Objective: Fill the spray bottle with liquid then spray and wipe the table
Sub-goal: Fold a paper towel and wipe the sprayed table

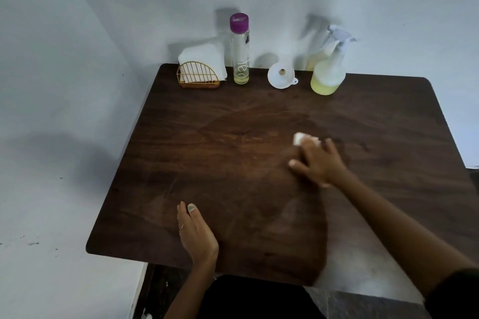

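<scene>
On the dark wooden table [181, 153] my right hand [320, 163] presses a folded white tissue [302, 138] flat against the top, right of centre; the hand is motion-blurred. A damp, darker patch spreads around the middle of the table. My left hand [195, 233] rests flat on the table near the front edge, fingers straight. The spray bottle [329, 67], with yellowish liquid in its lower part and a white trigger head, stands at the back right. A clear glass bottle [240, 49] with a purple cap, holding a little liquid, stands at the back.
A gold wire holder [198, 76] with white napkins sits at the back left, next to the glass bottle. A white funnel [281, 75] lies between the two bottles. Pale walls close the table at the back and left.
</scene>
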`<state>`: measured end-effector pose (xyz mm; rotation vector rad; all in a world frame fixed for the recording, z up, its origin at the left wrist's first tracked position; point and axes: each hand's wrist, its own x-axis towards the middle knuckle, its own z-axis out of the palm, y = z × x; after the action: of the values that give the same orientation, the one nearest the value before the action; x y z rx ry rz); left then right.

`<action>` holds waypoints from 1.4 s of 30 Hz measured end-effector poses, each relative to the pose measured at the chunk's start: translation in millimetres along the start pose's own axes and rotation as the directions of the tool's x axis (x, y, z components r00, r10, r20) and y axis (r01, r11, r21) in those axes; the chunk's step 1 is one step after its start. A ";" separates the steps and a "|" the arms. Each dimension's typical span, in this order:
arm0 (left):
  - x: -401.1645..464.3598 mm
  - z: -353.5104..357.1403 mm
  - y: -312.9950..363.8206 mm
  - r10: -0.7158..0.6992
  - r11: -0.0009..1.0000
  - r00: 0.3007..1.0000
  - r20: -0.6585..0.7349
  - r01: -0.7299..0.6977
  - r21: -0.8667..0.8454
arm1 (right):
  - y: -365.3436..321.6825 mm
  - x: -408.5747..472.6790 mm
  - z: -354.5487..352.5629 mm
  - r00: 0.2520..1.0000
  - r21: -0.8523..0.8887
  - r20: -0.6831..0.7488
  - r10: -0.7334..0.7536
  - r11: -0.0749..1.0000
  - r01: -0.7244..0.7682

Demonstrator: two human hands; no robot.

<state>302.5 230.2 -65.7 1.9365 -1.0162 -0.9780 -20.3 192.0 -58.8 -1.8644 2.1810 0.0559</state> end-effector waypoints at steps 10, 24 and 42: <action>-6.3 -1.7 -2.9 0.047 0.999 0.998 0.036 -0.048 0.025 | -111.0 -71.3 32.5 0.957 0.150 0.123 -0.264 0.958 0.245; -15.5 -11.5 -7.9 0.037 0.997 0.992 0.121 -0.046 0.064 | 35.5 -48.6 -3.4 0.933 -0.034 0.128 0.335 0.942 -0.334; -18.3 -10.9 -0.1 0.052 0.984 0.979 0.199 -0.084 0.159 | -23.4 -91.2 21.8 0.991 -0.009 0.080 -0.105 0.994 0.106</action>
<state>304.6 248.9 -55.6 1.9533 -1.3045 -1.0891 18.7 280.3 -55.6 -1.9470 2.0310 0.1217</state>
